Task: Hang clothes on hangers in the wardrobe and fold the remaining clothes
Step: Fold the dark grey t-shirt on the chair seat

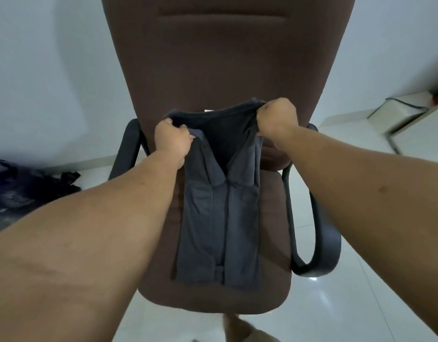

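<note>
Left grip: the left hand [173, 141] was closed tight on the collar end of the shirt [218, 218], at its left corner.
Right grip: the right hand [277, 117] was closed as a fist on the right corner of the same end, a little higher than the left.
Shirt state: the grey shirt was already narrowed into a long strip, the sleeves tucked under (I could not see them), with the collar and button line facing up.
Shirt place: it lay on the seat of the brown chair [220, 299], its top edge lifted by both hands in front of the backrest.
Direction: the long axis ran from the front of the seat toward the backrest; the collar pointed away from the person, the hem toward them.
Done: the side folds seemed finished.
Left to do: I judge the fold across the length was not yet made; a dark pile of clothes [28, 188] lay on the floor at the left, probably waiting.
Wardrobe and hangers: not in view.
</note>
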